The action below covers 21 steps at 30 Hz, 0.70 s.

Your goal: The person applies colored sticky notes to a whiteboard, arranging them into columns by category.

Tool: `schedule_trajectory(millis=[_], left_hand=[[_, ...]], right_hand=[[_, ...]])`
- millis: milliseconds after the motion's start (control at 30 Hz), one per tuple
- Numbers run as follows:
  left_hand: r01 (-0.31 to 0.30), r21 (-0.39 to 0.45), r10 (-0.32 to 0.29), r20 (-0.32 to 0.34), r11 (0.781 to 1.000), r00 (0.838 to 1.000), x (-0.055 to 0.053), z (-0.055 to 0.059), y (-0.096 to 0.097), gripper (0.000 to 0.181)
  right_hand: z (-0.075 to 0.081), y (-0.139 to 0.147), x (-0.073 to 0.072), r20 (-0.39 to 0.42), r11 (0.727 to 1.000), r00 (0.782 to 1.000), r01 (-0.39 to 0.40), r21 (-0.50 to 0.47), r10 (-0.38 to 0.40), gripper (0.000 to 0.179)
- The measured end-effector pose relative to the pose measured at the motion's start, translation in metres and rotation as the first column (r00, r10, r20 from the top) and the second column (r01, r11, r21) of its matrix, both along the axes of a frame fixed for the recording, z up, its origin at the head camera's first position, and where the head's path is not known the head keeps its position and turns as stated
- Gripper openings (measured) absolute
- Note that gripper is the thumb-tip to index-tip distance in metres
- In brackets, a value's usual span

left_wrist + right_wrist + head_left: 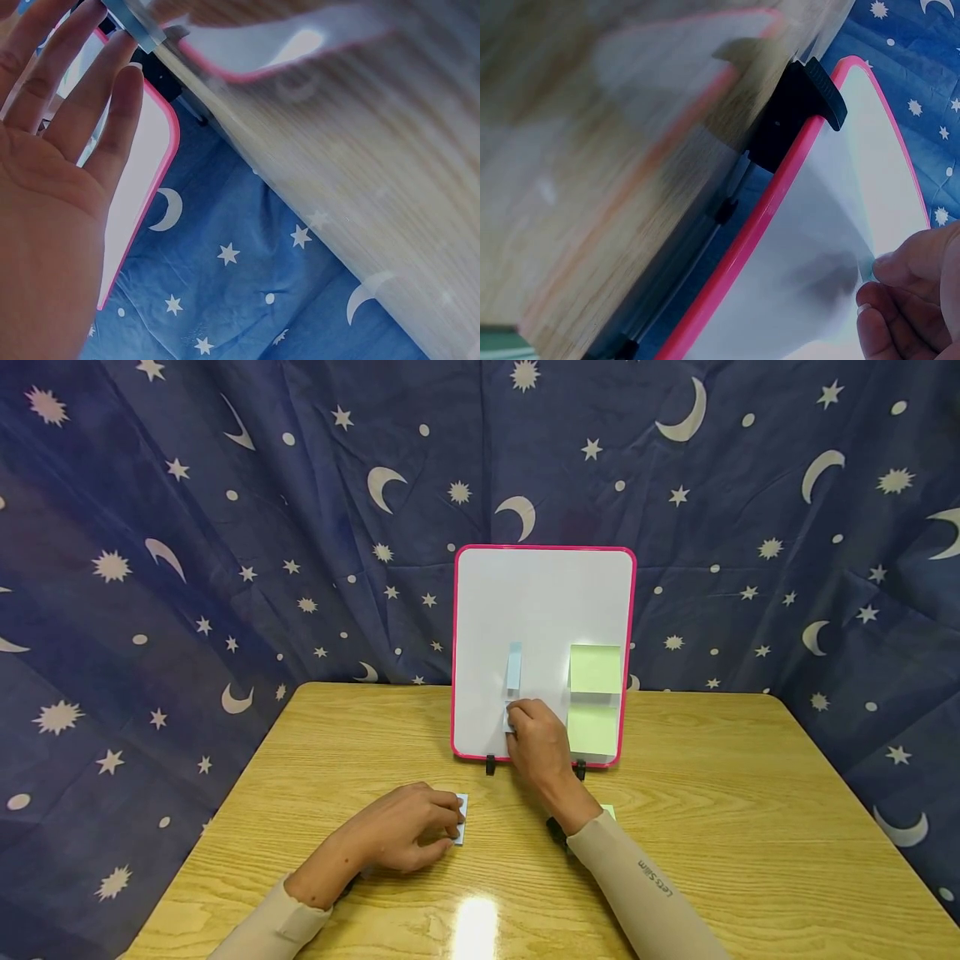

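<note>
A pink-framed whiteboard (543, 597) stands upright on the table. My right hand (542, 745) is at its lower middle, thumb and fingertips pinching a small light blue sticky note (507, 718) against the surface. The hand covers much of that note; only a sliver of blue shows in the right wrist view. Just above it, a narrow light blue note (513, 668) is stuck on the board. Down on the table, my left hand (408, 827) rests its fingertips on a light blue sticky-note pad (463, 806). The left wrist view shows those fingers (124, 105) extended toward the pad's edge.
Two pale green sticky notes, an upper one (595, 670) and a lower one (592, 731), hang on the board's right side. Black stand clips (490, 765) hold its bottom edge. A green pad (609, 811) lies partly behind my right forearm. Behind the wooden table (360, 735) hangs a star-patterned cloth (337, 527).
</note>
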State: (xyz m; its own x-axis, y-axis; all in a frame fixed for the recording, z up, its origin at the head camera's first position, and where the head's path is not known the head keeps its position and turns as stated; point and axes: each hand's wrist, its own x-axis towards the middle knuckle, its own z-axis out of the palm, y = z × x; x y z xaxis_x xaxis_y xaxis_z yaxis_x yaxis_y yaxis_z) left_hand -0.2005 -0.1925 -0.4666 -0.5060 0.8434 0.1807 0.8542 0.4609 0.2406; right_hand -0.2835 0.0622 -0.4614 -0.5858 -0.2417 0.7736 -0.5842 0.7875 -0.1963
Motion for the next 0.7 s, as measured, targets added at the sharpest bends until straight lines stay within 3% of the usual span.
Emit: schedule_trajectory(millis=[267,700], left_hand=[[0.012,0.010,-0.012,-0.010,1.000,1.000,-0.0011,-0.0017,-0.0001,0.012],[0.022,0.013,-0.021,-0.019,1.000,1.000,-0.0010,-0.0015,-0.0003,0.013]], right_hand=[[-0.0011,0.0003,-0.0010,0.028,1.000,1.000,-0.004,0.000,0.003,0.015],[-0.0012,0.0012,-0.0005,-0.026,1.000,1.000,-0.018,0.005,0.018,0.017]])
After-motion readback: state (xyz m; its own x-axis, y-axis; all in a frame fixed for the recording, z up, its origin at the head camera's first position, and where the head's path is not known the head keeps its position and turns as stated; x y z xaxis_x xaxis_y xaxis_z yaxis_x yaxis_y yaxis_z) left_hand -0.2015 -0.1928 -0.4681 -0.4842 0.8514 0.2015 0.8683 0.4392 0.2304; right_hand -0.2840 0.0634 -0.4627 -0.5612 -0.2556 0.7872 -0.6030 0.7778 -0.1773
